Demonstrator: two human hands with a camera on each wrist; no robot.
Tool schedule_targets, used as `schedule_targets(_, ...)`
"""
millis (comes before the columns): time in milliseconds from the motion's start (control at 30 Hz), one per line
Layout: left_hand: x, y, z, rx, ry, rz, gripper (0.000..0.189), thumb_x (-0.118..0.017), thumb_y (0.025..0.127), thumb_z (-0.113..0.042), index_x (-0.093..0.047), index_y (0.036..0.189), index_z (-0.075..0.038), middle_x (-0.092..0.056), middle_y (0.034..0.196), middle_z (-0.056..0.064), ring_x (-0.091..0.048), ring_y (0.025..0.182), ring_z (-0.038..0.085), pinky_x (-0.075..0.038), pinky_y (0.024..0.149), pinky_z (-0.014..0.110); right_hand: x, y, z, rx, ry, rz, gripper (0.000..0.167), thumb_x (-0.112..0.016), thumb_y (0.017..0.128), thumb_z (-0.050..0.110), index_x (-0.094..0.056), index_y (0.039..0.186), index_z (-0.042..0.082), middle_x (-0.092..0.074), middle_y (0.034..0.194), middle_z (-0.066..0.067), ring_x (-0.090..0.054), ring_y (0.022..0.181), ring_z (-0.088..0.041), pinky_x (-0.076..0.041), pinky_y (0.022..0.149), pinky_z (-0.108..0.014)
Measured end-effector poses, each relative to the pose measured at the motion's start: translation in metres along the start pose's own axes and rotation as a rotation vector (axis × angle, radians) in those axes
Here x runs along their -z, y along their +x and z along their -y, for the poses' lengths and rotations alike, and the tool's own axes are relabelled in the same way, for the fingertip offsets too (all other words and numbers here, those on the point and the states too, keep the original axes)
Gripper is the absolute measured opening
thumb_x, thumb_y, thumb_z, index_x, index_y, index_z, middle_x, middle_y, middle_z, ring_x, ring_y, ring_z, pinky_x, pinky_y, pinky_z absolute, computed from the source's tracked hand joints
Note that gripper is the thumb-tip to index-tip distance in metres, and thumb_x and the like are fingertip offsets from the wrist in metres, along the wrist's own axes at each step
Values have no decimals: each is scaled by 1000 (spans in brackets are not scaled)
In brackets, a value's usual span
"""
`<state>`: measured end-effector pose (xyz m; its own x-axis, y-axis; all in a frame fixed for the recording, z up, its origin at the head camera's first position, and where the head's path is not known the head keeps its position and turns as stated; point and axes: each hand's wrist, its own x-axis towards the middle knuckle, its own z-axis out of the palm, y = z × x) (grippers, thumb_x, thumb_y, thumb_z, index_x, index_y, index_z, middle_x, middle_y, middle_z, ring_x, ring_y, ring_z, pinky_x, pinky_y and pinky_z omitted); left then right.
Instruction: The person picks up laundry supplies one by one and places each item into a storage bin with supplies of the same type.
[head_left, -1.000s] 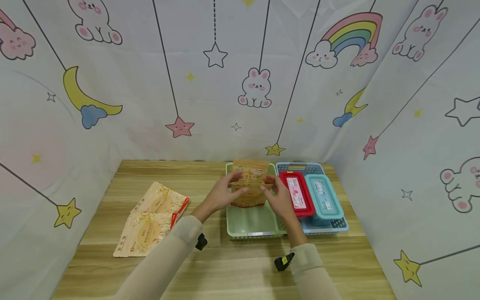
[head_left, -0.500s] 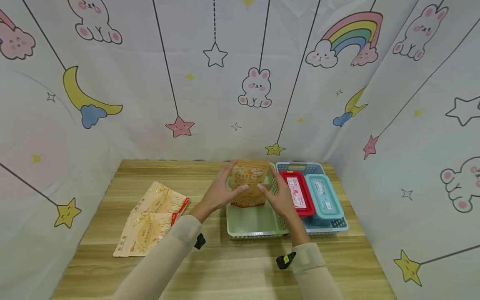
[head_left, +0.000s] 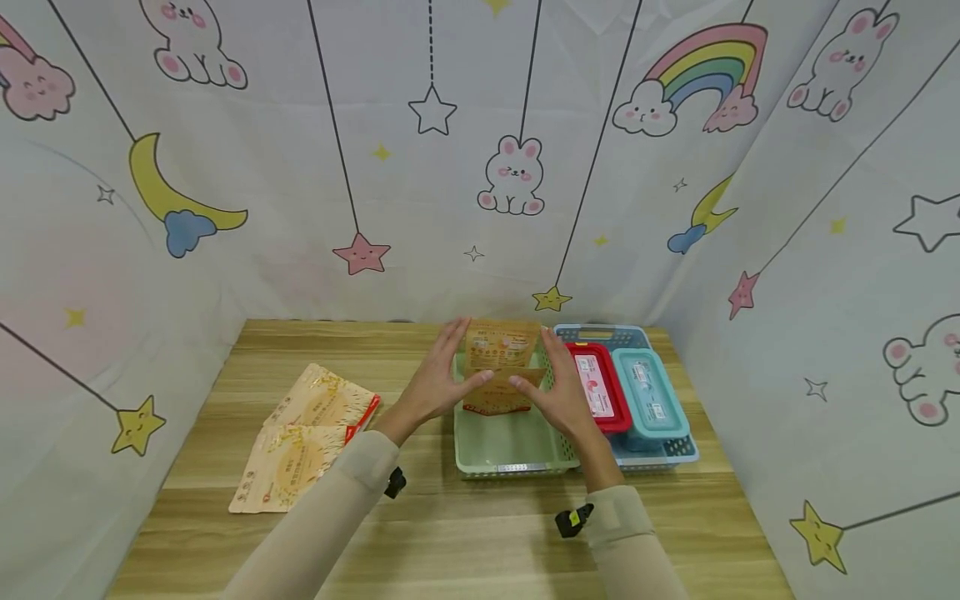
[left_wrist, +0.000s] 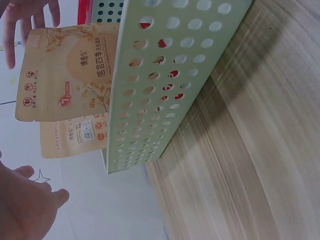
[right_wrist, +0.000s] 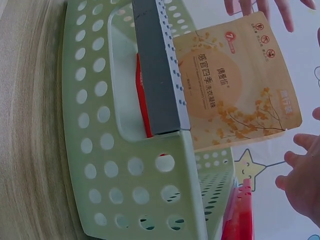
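Note:
Two tan laundry-pod pouches stand upright in a pale green basket (head_left: 502,450), one behind the other: the front pouch (head_left: 497,398) and the rear pouch (head_left: 501,343). My left hand (head_left: 437,385) is at their left side, fingers spread and thumb stretched across the front. On the right, my right hand (head_left: 561,398) mirrors it, fingers extended. Both wrist views show a gap between the thumbs and the front pouch (right_wrist: 230,85). The left wrist view shows the rear pouch (left_wrist: 70,137) poking out past the front one.
Two more tan pouches overlap on the left of the wooden table: an upper pouch (head_left: 322,400) and a lower pouch (head_left: 288,468). A blue basket (head_left: 660,460) adjoins the green one, holding a red lidded box (head_left: 596,383) and a teal lidded box (head_left: 651,392). Printed cloth walls enclose the table.
My hands have spread apart, the fingers moving from the pouches' faces out and back to either side. The pouches still stand in the basket.

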<state>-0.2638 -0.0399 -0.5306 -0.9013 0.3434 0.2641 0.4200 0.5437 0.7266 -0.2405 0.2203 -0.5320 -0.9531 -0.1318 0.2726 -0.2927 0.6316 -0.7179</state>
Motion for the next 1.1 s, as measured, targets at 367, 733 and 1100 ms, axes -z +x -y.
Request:
schedule_targets(367,5,-3,5,-25,111,-16,101,-52,93,-82,-4,171,-38,-2,178,-5,0,163,29,-18,122,72,2,1,6,57,-62,2,108,-68,88,74,-26,170,17,-16,177,-5,-8,163,-36,-13,119,-78)
schedule_targets(733,18,-16,16,-20,119,-12,91,-52,100,-73,-7,171,-38,-8,178,-1,-6,164,29,-22,122,71,-3,1,14,147,-57,-22,107,-68,88,76,-32,168,15,-21,176,-8,-14,161,-41,-14,121,-76)
schedule_targets(1100,37,-40,43,63,132,2,84,-52,102,-70,-14,171,-38,-13,177,1,-21,160,37,-30,118,71,-12,6,32,229,-92,-36,110,-59,86,87,-40,164,12,-35,170,-12,-21,159,-43,-16,122,-73)
